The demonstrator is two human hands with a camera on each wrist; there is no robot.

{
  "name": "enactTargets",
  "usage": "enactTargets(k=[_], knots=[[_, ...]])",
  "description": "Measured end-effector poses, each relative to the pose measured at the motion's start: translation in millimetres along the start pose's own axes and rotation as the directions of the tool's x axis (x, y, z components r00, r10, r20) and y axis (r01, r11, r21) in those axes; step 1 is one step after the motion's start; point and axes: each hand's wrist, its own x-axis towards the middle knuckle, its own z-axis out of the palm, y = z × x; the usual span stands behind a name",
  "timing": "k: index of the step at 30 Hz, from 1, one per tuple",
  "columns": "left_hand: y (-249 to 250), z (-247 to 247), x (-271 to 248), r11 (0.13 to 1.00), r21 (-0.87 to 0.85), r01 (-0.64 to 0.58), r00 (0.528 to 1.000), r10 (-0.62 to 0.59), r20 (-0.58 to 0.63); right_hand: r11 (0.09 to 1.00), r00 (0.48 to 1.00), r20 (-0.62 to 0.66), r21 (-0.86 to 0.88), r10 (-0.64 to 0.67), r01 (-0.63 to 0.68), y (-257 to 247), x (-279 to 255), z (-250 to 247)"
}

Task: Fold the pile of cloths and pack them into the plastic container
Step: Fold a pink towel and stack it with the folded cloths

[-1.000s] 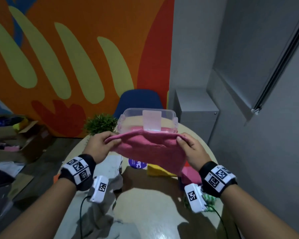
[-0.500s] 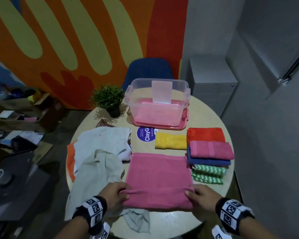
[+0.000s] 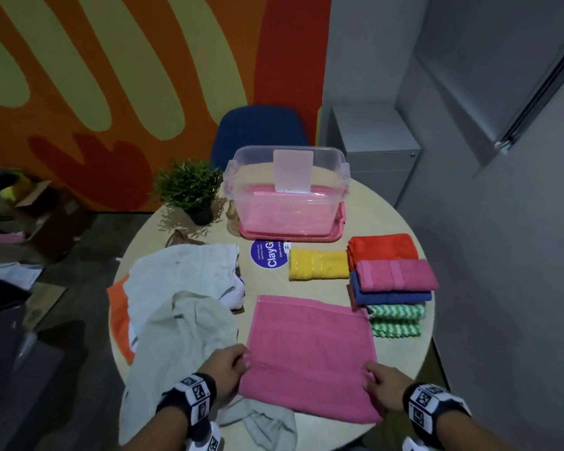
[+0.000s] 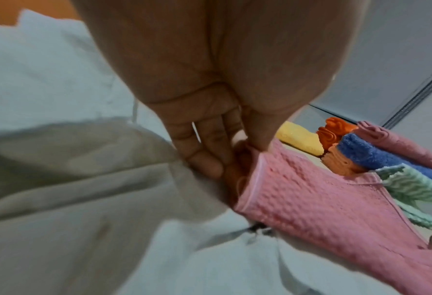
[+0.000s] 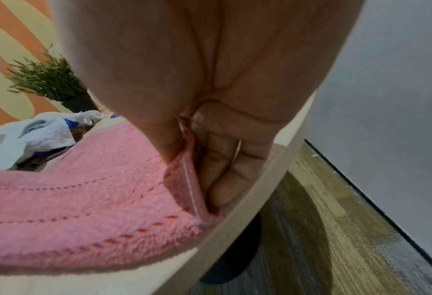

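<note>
Fingers [image 4: 207, 159] of the left hand [image 3: 223, 369] pinch the pink cloth [image 3: 310, 356] at its near left corner, and the right hand [image 3: 383, 388] pinches the near right corner, probably so both corners can be lifted together for the next fold. That cloth lies spread flat on the desk [image 3: 401, 222], stretching away from the hands. Left of it sits the unfolded pile [image 3: 179, 307]; right of it, folded cloths [image 3: 393, 281] are stacked. Beyond stands the plastic container [image 3: 287, 193], beside a potted plant [image 3: 189, 187].
</note>
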Motion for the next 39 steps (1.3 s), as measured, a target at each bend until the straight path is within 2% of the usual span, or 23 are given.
enactTargets(k=[2,6,16,26,29,33,36,38,39], knots=[[-1,2,16,0.997,0.050,-0.065,0.997,0.066,-0.025,0.999,0.999,-0.026,-0.009,0.037,-0.038,-5,0,1],[-8,15,41,0.975,0.197,-0.100,0.994,0.092,0.051,0.994,0.992,-0.064,0.012,0.106,-0.106,-9,2,6],[-11,22,55,0.962,0.235,-0.137,0.984,0.104,0.146,0.987,0.979,-0.151,0.103,0.140,-0.125,-4,4,23],[7,11,53,0.978,0.206,-0.018,0.980,-0.024,0.197,0.983,0.981,-0.124,0.125,0.149,-0.133,-12,1,13],[16,-6,63,0.989,0.144,0.021,0.983,-0.047,0.180,0.982,0.973,-0.180,0.151,0.144,-0.117,-18,6,-5],[27,-33,79,1.000,-0.019,0.015,0.998,-0.014,0.067,0.963,0.922,-0.365,0.270,0.125,-0.024,-37,17,-34],[28,-43,92,0.982,-0.179,0.059,0.997,-0.068,-0.047,0.914,0.845,-0.510,0.399,0.162,0.066,-47,30,-47],[29,-41,98,0.958,-0.271,0.094,0.991,-0.116,-0.066,0.882,0.802,-0.562,0.460,0.203,0.100,-54,36,-48],[31,-39,97,0.959,-0.262,0.109,0.991,-0.125,-0.046,0.872,0.806,-0.553,0.480,0.212,0.100,-57,37,-45]])
